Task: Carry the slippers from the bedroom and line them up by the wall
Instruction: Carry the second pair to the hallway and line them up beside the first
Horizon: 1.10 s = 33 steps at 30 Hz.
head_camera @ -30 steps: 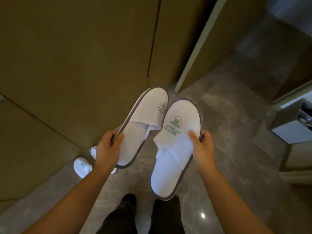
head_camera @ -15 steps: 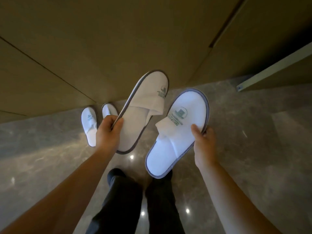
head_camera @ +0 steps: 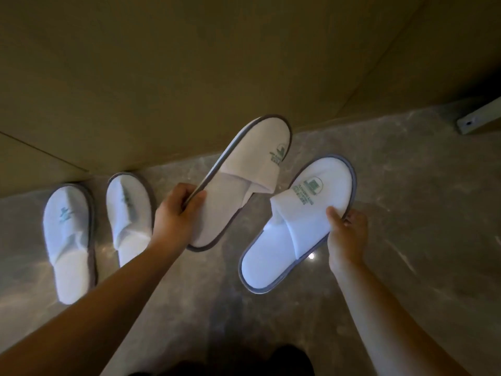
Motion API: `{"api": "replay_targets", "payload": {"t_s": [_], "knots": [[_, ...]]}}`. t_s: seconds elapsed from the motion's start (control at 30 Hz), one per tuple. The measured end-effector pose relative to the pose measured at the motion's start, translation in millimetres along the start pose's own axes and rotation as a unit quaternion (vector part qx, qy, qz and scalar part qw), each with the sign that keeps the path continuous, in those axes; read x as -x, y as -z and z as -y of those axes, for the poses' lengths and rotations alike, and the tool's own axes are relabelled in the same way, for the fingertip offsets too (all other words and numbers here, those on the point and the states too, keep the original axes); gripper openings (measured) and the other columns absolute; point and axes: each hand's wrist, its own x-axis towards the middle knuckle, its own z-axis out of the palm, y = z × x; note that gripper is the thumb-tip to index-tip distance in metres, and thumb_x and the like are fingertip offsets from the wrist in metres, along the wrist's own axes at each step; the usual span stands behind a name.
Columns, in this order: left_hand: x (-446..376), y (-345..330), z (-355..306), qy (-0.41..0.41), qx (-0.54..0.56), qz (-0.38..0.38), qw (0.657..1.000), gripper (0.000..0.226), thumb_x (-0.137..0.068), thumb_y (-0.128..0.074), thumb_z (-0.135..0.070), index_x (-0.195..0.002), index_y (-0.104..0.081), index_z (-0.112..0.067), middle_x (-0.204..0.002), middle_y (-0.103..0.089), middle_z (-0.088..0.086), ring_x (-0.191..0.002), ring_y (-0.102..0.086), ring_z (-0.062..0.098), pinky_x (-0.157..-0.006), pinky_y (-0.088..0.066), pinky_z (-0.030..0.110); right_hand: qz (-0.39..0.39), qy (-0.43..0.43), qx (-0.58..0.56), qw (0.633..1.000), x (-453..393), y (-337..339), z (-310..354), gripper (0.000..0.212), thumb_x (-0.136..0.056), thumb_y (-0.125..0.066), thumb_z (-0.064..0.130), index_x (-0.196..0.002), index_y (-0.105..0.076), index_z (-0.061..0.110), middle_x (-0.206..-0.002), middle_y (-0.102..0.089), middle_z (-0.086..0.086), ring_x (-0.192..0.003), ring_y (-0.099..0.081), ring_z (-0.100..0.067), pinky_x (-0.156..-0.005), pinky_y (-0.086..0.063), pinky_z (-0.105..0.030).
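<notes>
Head cam view: your left hand (head_camera: 177, 213) is pinching the grey-trimmed edge of one white slipper (head_camera: 244, 177), thumb on top and fingers curled under the rim. That slipper is tilted up on its side in the air, toe pointing at the wall (head_camera: 189, 63), with a greenish logo printed on the closed toe flap.

Your right hand (head_camera: 345, 240) grips the second slipper (head_camera: 292, 226) the same way, thumb pressed on the edge of the toe flap and fingers wrapped under the sole. This one is flatter, insole facing you, toe angled up and to the right, and it sits just beside the first without touching it. Same look: white terry fabric, thin grey binding all round, green logo with text you can't read at this blur.

Down on the grey marble floor (head_camera: 406, 240), another slipper (head_camera: 69, 240) and its partner (head_camera: 127, 213) lie side by side, toes against the wall, to the left of your left arm. They're the same white-and-grey style, a bit motion-blurred.
</notes>
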Motion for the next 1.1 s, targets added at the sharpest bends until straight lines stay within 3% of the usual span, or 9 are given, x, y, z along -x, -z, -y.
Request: {"api": "replay_targets", "payload": {"t_s": [0.1,0.23,0.43,0.6,0.67,0.77,0.87,0.97,1.1], "knots": [[-26.7,-36.9,41.6,0.001,0.010,0.008,1.000,0.021,-0.085,-0.052,-0.022,-0.065,-0.051,-0.028,-0.067,-0.052,-0.011,-0.063,-0.047,0.006,-0.055,-0.037,0.023,-0.013,-0.005,0.006,1.000,-45.9,-24.4,-45.6,0.023,-0.084,-0.055,0.011,-0.097,-0.053,-0.008,-0.095,-0.061,-0.022,-0.082,-0.061,-0.028,-0.055,-0.048,-0.020],[-47.8,-64.4,66.8,-0.008,0.010,0.032,0.999,0.018,-0.085,-0.052,-0.020,-0.068,-0.053,-0.026,-0.067,-0.052,-0.011,-0.064,-0.048,0.009,-0.055,-0.037,0.023,-0.029,0.031,0.027,0.999,-100.6,-46.1,-65.2,0.030,-0.085,-0.054,0.015,-0.103,-0.051,-0.008,-0.104,-0.061,-0.028,-0.084,-0.059,-0.027,-0.051,-0.047,-0.019],[-41.3,-64.4,56.8,0.017,0.056,0.002,0.998,0.015,-0.086,-0.050,-0.019,-0.071,-0.052,-0.024,-0.069,-0.052,-0.010,-0.065,-0.046,0.005,-0.056,-0.037,0.022,0.003,0.035,0.118,0.992,-96.2,-57.6,-56.8,0.065,-0.081,-0.061,0.024,-0.134,-0.029,0.003,-0.140,-0.038,-0.021,-0.127,-0.039,-0.033,-0.107,-0.034,-0.044],[-20.3,-69.4,56.2,0.047,0.137,-0.002,0.990,0.022,-0.087,-0.049,-0.020,-0.066,-0.048,-0.026,-0.069,-0.052,-0.004,-0.064,-0.048,0.011,-0.053,-0.038,0.027,0.180,-0.040,0.002,0.983,-32.8,-92.9,-61.8,0.052,-0.083,-0.058,0.029,-0.127,-0.037,0.014,-0.110,-0.053,-0.001,-0.099,-0.054,-0.017,-0.084,-0.042,-0.028],[-12.6,-71.1,59.4,0.050,0.148,0.031,0.987,0.019,-0.086,-0.050,-0.018,-0.069,-0.048,-0.026,-0.070,-0.053,-0.003,-0.064,-0.051,0.013,-0.052,-0.040,0.026,0.247,-0.095,-0.076,0.961,-13.6,-110.2,-63.3,0.051,-0.081,-0.059,0.028,-0.126,-0.039,0.014,-0.113,-0.058,-0.005,-0.099,-0.058,-0.019,-0.085,-0.048,-0.035],[-8.0,-64.5,64.8,0.047,0.128,0.108,0.985,0.018,-0.084,-0.055,-0.012,-0.071,-0.049,-0.023,-0.067,-0.053,-0.001,-0.064,-0.051,0.015,-0.055,-0.044,0.021,0.229,-0.044,-0.065,0.970,-3.0,-116.8,-56.4,0.045,-0.079,-0.061,0.022,-0.121,-0.047,0.012,-0.110,-0.062,-0.006,-0.095,-0.060,-0.019,-0.080,-0.051,-0.034],[-9.8,-43.5,76.5,0.017,0.073,0.148,0.986,0.016,-0.080,-0.061,-0.008,-0.091,-0.053,-0.015,-0.088,-0.060,0.003,-0.085,-0.057,0.019,-0.078,-0.045,0.030,0.204,0.008,-0.009,0.979,-0.6,-115.6,-52.4,0.041,-0.080,-0.060,0.017,-0.118,-0.046,0.011,-0.107,-0.057,-0.003,-0.096,-0.054,-0.019,-0.080,-0.042,-0.031],[-15.8,-14.9,105.2,-0.013,-0.056,0.103,0.993,0.045,-0.079,-0.063,-0.023,-0.120,-0.045,-0.015,-0.120,-0.053,0.001,-0.113,-0.050,0.018,-0.090,-0.039,0.028,0.235,0.026,0.081,0.968,11.0,-132.8,-58.2,0.042,-0.082,-0.058,0.016,-0.120,-0.043,0.011,-0.107,-0.051,-0.001,-0.099,-0.049,-0.018,-0.084,-0.038,-0.031],[-23.6,18.4,153.6,0.010,-0.136,0.049,0.989,0.053,-0.079,-0.063,-0.025,-0.126,-0.040,-0.019,-0.138,-0.044,0.008,-0.125,-0.041,0.025,-0.101,-0.036,0.037,0.290,-0.003,0.098,0.952,39.9,-174.6,-87.4,0.040,-0.081,-0.058,0.010,-0.118,-0.043,0.009,-0.104,-0.050,-0.003,-0.093,-0.048,-0.017,-0.079,-0.039,-0.030]]}}
